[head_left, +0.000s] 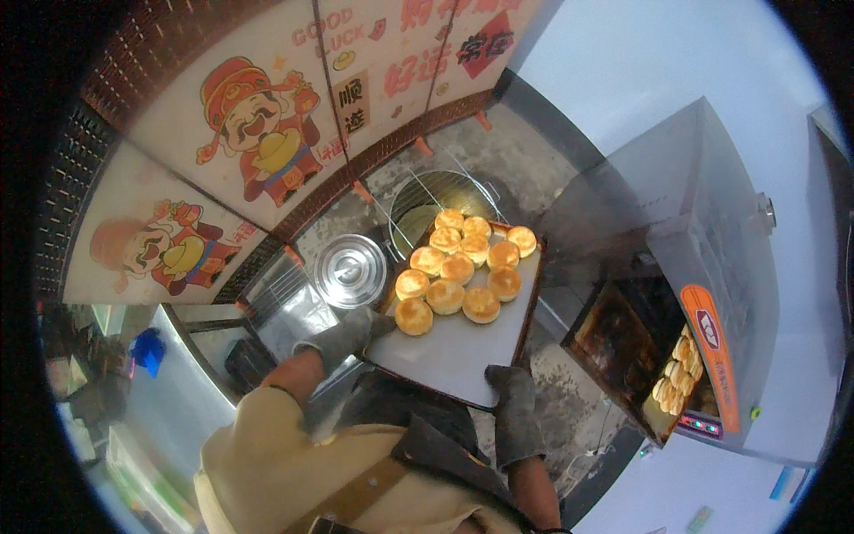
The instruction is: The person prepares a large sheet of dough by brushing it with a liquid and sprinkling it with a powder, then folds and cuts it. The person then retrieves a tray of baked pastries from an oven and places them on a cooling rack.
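Between my hands is a dark-rimmed baking tray lined with white paper. Round golden-topped buns cover its far and left part, while the near right part shows bare paper. My left hand, in a grey oven glove, is closed on the tray's left edge. At the near right corner my right hand, in a matching glove, grips the rim with its thumb on top. The fingers under the tray are hidden.
On the right stands a steel oven with a tray of pale buns at its opening. Beyond my tray are a round wire-racked drum and a steel lid. A decorated folding screen closes off the far left; a metal table lies left.
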`<state>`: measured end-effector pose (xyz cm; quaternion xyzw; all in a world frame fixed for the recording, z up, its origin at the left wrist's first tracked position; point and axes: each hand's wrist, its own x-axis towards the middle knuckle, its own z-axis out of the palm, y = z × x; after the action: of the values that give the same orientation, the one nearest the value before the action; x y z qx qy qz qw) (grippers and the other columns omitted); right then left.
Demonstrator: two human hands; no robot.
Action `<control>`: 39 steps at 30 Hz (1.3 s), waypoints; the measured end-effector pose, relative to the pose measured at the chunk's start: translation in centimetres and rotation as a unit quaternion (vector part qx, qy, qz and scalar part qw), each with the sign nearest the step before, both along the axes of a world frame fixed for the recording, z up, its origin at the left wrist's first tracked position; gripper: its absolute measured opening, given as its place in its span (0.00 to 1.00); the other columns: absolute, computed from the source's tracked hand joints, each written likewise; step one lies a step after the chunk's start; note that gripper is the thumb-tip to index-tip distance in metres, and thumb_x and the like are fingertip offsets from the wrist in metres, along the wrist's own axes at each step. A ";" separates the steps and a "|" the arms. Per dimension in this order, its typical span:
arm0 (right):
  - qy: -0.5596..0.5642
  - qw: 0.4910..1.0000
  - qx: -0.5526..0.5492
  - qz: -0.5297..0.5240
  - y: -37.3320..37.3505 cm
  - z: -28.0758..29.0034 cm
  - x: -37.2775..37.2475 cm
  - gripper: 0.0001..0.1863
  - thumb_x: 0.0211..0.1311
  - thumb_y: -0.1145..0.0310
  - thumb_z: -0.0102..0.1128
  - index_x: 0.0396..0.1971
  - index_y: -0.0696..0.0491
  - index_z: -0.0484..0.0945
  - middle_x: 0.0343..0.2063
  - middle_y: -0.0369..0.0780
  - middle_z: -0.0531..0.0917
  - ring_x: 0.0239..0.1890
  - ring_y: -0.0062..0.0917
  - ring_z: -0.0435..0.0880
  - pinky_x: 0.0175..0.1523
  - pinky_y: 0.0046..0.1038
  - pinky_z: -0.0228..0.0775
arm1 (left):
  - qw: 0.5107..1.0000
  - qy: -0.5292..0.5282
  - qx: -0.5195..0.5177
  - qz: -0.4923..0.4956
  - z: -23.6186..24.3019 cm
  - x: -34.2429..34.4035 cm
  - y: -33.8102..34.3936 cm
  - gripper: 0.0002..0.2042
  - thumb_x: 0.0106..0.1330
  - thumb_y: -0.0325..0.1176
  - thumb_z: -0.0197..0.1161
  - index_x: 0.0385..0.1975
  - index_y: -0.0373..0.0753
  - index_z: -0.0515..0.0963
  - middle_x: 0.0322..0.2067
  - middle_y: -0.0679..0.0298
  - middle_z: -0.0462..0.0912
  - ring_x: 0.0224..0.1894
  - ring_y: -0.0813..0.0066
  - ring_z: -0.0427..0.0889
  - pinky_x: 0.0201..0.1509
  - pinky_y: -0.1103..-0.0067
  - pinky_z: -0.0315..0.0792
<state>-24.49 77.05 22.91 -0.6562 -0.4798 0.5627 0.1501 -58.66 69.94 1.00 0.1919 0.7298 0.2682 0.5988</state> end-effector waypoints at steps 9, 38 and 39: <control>-0.006 0.995 0.081 0.060 -0.5 -0.6 1.0 0.18 0.75 0.59 0.64 0.53 0.58 0.85 0.50 0.43 0.85 0.53 0.31 0.83 0.63 0.36 0.76 | 1.000 0.003 0.011 0.000 -0.8 0.7 -1.4 0.25 0.63 0.45 0.82 0.50 0.30 0.87 0.40 0.56 0.91 0.39 0.69 0.88 0.44 0.68 0.83; 0.020 0.996 0.071 0.051 -0.2 -1.3 2.0 0.19 0.80 0.58 0.57 0.54 0.58 0.84 0.50 0.43 0.83 0.55 0.31 0.81 0.65 0.38 0.73 | 0.997 -0.025 0.073 0.026 0.1 -0.1 -0.5 0.29 0.62 0.53 0.81 0.48 0.30 0.89 0.39 0.55 0.92 0.40 0.66 0.91 0.48 0.67 0.83; 0.008 0.994 0.089 0.069 -0.2 -1.2 2.2 0.18 0.80 0.59 0.57 0.54 0.58 0.84 0.51 0.44 0.84 0.55 0.32 0.81 0.65 0.38 0.73 | 0.998 0.004 0.060 -0.029 -0.5 -0.2 -0.7 0.30 0.62 0.55 0.80 0.49 0.30 0.89 0.39 0.54 0.92 0.41 0.65 0.91 0.48 0.67 0.83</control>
<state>-22.26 76.81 21.70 -0.6010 -0.5707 0.5324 0.1723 -58.82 69.23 0.48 0.2497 0.7088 0.2929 0.5912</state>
